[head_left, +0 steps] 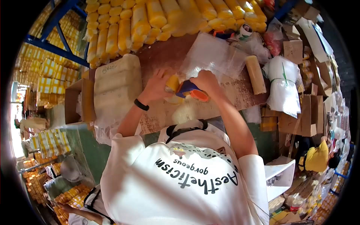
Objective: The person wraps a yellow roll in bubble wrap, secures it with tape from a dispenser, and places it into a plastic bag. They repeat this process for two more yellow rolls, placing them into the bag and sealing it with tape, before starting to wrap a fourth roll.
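Head view: left hand (155,88) fingers grip a yellow roll (172,83) just beside a clear plastic bag (212,56), and right hand (206,80) fingers clench a blue tape dispenser (192,92).

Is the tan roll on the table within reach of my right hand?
Probably yes: the tan roll lies close beside the right hand, nothing standing between, but that hand grips a tape dispenser.

A short yellow roll (173,83) sits gripped in the left fingers (162,80). A blue tape dispenser (187,89) with an orange end lies under the right fingers (200,79), against the roll. A clear bag (212,56) lies flat just beyond the fingertips.
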Tool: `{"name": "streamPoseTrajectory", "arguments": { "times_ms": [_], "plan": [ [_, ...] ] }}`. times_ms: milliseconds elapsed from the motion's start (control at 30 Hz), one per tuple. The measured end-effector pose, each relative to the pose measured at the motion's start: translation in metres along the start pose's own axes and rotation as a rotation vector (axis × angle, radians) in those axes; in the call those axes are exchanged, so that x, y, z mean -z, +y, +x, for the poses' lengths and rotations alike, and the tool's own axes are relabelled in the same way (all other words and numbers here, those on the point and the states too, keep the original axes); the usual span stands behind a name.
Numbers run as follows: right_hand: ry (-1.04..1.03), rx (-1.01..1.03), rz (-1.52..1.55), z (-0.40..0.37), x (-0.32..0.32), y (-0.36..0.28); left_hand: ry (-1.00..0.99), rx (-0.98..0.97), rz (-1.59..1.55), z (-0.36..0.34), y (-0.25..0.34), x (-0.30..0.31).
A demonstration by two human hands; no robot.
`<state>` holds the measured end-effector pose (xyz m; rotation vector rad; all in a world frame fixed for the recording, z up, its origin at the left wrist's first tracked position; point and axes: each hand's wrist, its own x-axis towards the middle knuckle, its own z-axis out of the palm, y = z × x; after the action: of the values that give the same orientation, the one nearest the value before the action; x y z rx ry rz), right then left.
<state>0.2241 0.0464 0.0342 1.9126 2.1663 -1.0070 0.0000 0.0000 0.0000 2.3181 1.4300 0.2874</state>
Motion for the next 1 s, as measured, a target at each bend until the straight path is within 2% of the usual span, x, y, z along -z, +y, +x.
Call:
{"name": "streamPoseTrajectory", "arguments": {
  "times_ms": [67,100,167,233,267,333,400,533,600,767,867,967,1000],
  "plan": [
    [0.049,-0.041,0.122,0.019,-0.037,0.031,0.026,-0.022,-0.001,0.010,-0.013,0.006],
    [0.184,0.059,-0.012,0.021,-0.107,0.071,0.043,-0.030,0.033,0.001,0.006,0.004],
    [0.315,0.081,-0.072,0.009,-0.172,0.100,0.054,-0.059,0.048,0.001,0.009,-0.006],
    [0.372,0.004,0.078,0.000,-0.142,0.102,0.138,-0.053,0.049,0.010,0.021,-0.005],
    [0.362,-0.028,0.185,-0.025,-0.093,0.084,0.169,-0.024,0.030,0.004,0.027,-0.014],
    [0.272,-0.020,0.324,-0.044,-0.041,0.078,0.188,-0.001,0.022,0.000,0.015,-0.020],
    [0.369,-0.004,0.295,-0.075,-0.003,0.080,0.188,0.063,0.019,-0.004,0.001,-0.017],
    [0.533,0.094,1.176,-0.095,-0.003,0.128,0.207,0.219,0.050,-0.012,-0.009,-0.011],
    [0.531,-0.038,1.504,-0.113,-0.005,0.145,0.240,0.238,0.051,-0.013,-0.016,-0.008],
    [0.657,-0.216,1.585,-0.133,-0.040,0.210,0.202,0.179,-0.130,-0.001,-0.072,-0.007],
    [0.707,-0.262,1.589,-0.146,-0.041,0.221,0.117,0.359,-0.458,0.009,-0.097,0.001],
    [0.812,-0.285,1.395,-0.140,-0.062,0.234,0.164,0.522,-0.636,0.016,-0.108,-0.003],
    [0.770,-0.264,1.364,-0.140,-0.062,0.227,0.210,0.495,-0.598,0.020,-0.127,-0.018]
  ]
}}
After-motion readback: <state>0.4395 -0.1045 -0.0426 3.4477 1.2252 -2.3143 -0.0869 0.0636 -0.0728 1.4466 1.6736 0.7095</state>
